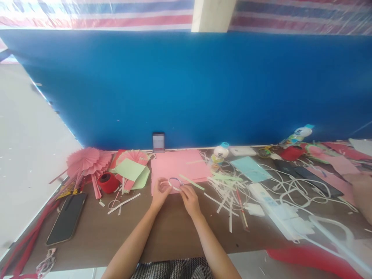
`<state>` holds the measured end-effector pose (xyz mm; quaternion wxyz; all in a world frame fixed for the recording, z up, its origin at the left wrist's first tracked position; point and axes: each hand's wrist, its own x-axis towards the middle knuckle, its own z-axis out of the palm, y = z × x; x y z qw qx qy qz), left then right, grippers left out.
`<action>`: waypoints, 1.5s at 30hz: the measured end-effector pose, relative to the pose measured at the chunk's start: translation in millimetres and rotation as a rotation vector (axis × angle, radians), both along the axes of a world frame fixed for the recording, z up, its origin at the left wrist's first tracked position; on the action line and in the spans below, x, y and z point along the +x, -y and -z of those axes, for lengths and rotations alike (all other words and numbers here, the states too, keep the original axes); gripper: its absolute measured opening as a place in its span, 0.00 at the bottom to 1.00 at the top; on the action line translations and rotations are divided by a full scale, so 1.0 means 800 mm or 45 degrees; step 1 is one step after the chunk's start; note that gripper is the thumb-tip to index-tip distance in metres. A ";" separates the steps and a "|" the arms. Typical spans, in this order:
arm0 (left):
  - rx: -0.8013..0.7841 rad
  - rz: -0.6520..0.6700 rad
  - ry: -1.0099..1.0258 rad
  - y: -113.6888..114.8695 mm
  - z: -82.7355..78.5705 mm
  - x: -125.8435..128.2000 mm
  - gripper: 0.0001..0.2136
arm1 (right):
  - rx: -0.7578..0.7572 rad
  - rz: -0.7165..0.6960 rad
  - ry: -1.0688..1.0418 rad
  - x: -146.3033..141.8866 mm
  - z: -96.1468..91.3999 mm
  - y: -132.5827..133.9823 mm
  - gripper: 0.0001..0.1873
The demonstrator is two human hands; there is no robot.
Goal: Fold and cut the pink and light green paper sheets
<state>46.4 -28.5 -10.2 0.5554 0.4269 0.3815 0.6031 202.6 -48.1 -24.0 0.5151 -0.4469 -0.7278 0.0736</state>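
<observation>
My left hand (161,191) and my right hand (189,197) meet over the near edge of a stack of pink paper (178,166). Between their pinched fingertips is a thin paper strip curled into a small ring (174,181). Both hands have fingers closed on the ring, the left on its left side, the right on its right side. A pale green strip (192,182) lies just beyond my right hand on the pink paper.
Pink paper fans (87,161), green sheets (129,170), a red tape roll (108,182) and a dark phone (67,217) lie left. Cut strips (226,193), a glue bottle (219,155), white cables and a power strip (273,205) crowd the right. A blue board (203,89) stands behind.
</observation>
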 end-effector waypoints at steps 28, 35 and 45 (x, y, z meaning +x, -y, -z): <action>-0.232 -0.139 -0.315 0.012 -0.050 -0.022 0.09 | -0.206 0.226 0.116 0.059 -0.037 0.031 0.12; -0.493 0.208 0.060 0.046 -0.083 0.018 0.11 | -0.023 0.304 0.163 0.003 -0.049 0.078 0.30; -0.429 0.413 0.039 0.063 -0.100 0.033 0.10 | -0.274 0.174 -0.397 -0.017 -0.029 0.087 0.13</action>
